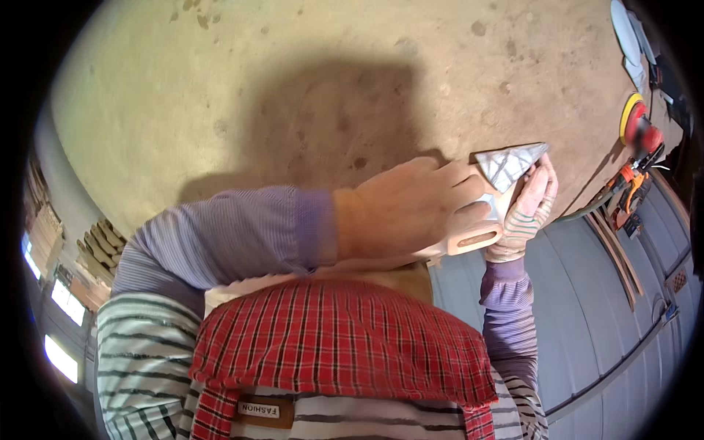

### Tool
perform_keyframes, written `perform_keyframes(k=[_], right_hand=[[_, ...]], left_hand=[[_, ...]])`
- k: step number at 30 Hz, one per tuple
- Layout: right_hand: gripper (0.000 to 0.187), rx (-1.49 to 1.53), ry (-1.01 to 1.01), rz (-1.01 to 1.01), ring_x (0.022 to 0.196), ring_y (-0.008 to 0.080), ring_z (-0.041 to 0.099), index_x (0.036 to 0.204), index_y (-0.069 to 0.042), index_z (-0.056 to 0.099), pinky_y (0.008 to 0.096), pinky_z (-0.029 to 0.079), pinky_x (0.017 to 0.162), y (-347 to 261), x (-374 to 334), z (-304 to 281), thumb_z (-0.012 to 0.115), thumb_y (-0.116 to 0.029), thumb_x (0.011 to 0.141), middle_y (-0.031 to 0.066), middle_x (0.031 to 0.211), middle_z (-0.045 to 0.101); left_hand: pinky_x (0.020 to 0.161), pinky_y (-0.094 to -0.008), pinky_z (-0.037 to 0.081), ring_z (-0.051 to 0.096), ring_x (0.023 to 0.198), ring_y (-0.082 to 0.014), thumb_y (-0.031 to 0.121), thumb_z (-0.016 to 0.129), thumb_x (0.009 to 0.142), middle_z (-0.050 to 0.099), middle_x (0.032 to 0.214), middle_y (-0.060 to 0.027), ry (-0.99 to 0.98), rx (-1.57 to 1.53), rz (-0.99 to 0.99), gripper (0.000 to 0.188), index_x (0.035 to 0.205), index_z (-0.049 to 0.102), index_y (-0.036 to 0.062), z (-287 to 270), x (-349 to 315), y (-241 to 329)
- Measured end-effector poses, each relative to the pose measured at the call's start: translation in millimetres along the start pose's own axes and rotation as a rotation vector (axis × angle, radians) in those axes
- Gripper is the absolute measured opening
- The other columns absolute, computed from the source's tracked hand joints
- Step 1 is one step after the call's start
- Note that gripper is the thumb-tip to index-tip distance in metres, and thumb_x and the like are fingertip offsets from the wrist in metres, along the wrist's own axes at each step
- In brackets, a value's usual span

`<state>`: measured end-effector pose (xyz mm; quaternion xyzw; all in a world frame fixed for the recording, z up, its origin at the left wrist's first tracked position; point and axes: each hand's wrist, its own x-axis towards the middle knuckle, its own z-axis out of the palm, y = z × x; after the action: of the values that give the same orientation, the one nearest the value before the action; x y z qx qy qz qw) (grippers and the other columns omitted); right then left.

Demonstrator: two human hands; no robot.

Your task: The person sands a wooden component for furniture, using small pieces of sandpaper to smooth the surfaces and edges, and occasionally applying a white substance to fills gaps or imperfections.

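A pale wooden piece with an oval slot in its near end lies at the right of the large tan work surface. My right hand is closed around its right side, fingers pointing away from me. From the left, my left hand reaches across with bent fingers over the top of the piece. A creased grey-white sheet, roughly triangular, sticks up beyond the fingers, close to my right fingertips. A grey-white patch also shows under my left fingers, whose grip is partly hidden and slightly blurred.
A red sander with a yellow disc rests at the surface's right edge, beside orange-handled tools and a hose. Thin wooden strips lie over grey panels at right. Stacked wooden pieces stand at far left.
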<state>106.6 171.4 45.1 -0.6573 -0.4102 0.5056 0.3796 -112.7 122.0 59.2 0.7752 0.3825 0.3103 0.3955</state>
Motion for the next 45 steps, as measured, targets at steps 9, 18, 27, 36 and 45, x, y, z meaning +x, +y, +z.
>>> perform_keyframes(k=[9,18,27,36,45], right_hand=[[0.034,0.031,0.022,-0.019,0.11,0.0161,0.057,0.131,0.0,0.053,0.032,0.046,0.1,1,-1,4,0.048,-0.023,0.106,0.0102,0.123,0.06],[0.035,-0.058,-0.01,-0.076,0.114,0.0169,0.056,0.132,-0.002,0.053,0.0331,0.046,0.101,6,2,-4,0.045,-0.026,0.107,0.0105,0.126,0.059],[0.035,-0.037,0.119,-0.018,0.112,0.0173,0.057,0.13,-0.001,0.055,0.0329,0.047,0.101,10,2,-2,0.043,-0.025,0.107,0.0104,0.125,0.06],[0.035,0.182,0.151,-0.149,0.103,0.0132,0.055,0.134,0.003,0.05,0.0291,0.046,0.095,8,1,18,0.043,-0.018,0.106,0.0093,0.12,0.058],[0.014,-0.261,0.311,-0.449,0.078,0.0192,0.055,0.081,-0.006,0.067,0.0332,0.046,0.074,15,20,13,0.063,-0.016,0.091,0.0079,0.083,0.063]], left_hand=[[0.071,-0.0334,0.049,0.056,0.092,-0.0227,0.025,0.07,0.081,0.055,0.101,-0.0077,-0.065,0.039,0.04,0.045,0.122,0.062,0.0094,2,14,-9],[0.068,-0.0342,0.05,0.057,0.092,-0.0231,0.024,0.071,0.079,0.055,0.103,-0.0078,0.049,-0.029,-0.061,0.042,0.118,0.063,0.0095,3,-7,1],[0.069,-0.0362,0.05,0.056,0.086,-0.0238,0.027,0.073,0.079,0.057,0.106,-0.0063,0.017,-0.082,-0.037,0.035,0.111,0.068,0.0137,1,6,-3],[0.071,-0.0348,0.052,0.058,0.086,-0.0227,0.029,0.073,0.079,0.058,0.1,-0.003,-0.111,0.099,0.049,0.027,0.104,0.071,0.0185,-15,18,-15],[0.076,-0.0368,0.053,0.061,0.092,-0.0282,0.011,0.066,0.077,0.06,0.111,-0.0099,-0.138,0.216,0.001,0.05,0.126,0.063,0.0201,-15,13,1]])
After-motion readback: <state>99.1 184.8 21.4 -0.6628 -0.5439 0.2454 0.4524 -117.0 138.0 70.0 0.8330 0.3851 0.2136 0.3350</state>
